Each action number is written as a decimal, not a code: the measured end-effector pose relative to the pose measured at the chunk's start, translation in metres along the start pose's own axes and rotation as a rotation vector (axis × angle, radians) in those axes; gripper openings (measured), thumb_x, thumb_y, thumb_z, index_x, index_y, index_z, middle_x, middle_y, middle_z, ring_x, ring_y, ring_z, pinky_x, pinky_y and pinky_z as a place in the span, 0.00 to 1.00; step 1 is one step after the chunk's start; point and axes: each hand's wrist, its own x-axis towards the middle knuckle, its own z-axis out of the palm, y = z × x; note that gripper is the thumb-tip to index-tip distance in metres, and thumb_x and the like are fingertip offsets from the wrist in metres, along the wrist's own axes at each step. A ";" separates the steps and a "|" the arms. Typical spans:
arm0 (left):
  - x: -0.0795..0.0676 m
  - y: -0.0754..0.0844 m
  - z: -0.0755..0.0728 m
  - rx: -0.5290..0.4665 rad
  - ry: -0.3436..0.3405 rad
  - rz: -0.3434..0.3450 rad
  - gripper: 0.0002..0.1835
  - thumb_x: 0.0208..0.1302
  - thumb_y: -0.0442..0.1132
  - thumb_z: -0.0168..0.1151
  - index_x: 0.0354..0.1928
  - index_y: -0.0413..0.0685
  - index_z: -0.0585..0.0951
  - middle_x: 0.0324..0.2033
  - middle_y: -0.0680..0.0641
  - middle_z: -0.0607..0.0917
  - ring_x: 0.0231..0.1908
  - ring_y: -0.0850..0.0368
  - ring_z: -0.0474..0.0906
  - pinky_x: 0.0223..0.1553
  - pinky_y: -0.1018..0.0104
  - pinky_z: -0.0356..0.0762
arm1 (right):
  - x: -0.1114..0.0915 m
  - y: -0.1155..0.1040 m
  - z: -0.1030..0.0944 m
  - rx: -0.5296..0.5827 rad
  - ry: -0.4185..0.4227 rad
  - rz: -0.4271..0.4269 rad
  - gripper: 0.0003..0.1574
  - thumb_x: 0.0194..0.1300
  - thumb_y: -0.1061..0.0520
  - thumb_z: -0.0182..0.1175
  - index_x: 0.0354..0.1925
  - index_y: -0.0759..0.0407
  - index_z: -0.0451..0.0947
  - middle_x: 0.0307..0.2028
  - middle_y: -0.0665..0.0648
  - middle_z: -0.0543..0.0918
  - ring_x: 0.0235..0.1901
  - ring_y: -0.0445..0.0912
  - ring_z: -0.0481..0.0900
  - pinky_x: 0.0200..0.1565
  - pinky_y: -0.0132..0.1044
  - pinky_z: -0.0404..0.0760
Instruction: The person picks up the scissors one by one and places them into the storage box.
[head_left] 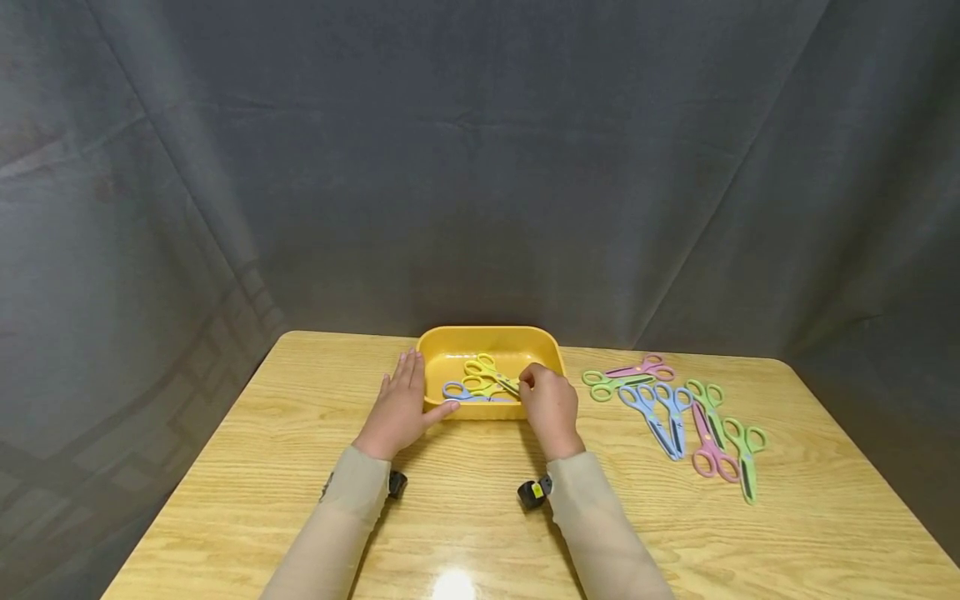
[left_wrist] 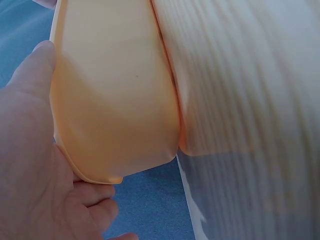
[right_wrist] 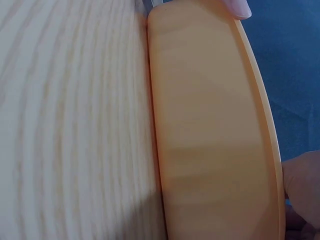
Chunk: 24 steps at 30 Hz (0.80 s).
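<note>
A yellow plastic tray (head_left: 487, 332) stands near the table's far edge with several scissors inside. At its left end, my left hand (head_left: 397, 408) rests with straight fingers along the side and the thumb on the front rim; the left wrist view shows this hand (left_wrist: 35, 145) at the tray corner. Over the right part of the tray, my right hand (head_left: 551, 408) has curled fingers pinching the blade end of yellow scissors (head_left: 486, 365). Blue scissors (head_left: 456, 390) and more yellow scissors lie below. The right wrist view shows the tray wall (right_wrist: 215, 110), with the pinched end hidden.
Right of the tray, several scissors lie loose on the wooden table (head_left: 465, 517): pink scissors (head_left: 652, 367), green scissors (head_left: 600, 385), blue scissors (head_left: 637, 400) and others, some overlapping. A dark grey curtain (head_left: 480, 167) hangs behind the table and at both sides.
</note>
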 end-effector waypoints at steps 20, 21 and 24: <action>-0.001 -0.001 0.001 0.003 0.007 0.008 0.58 0.67 0.68 0.58 0.77 0.27 0.47 0.78 0.30 0.47 0.78 0.35 0.40 0.73 0.35 0.46 | -0.001 0.003 -0.005 0.137 -0.002 -0.033 0.02 0.65 0.64 0.66 0.34 0.64 0.85 0.29 0.58 0.87 0.26 0.50 0.82 0.30 0.45 0.80; -0.001 -0.001 0.001 0.002 0.007 0.009 0.58 0.67 0.68 0.58 0.77 0.27 0.47 0.77 0.30 0.47 0.78 0.35 0.40 0.73 0.35 0.46 | -0.001 0.004 -0.006 0.169 -0.006 -0.031 0.02 0.65 0.65 0.65 0.35 0.64 0.85 0.29 0.58 0.86 0.26 0.50 0.81 0.30 0.44 0.80; 0.000 -0.001 0.000 0.002 0.011 0.011 0.58 0.67 0.68 0.58 0.77 0.27 0.47 0.77 0.30 0.47 0.78 0.35 0.41 0.73 0.35 0.47 | 0.001 0.005 -0.010 0.256 -0.012 -0.029 0.03 0.65 0.66 0.64 0.36 0.65 0.85 0.30 0.59 0.86 0.28 0.50 0.81 0.32 0.43 0.81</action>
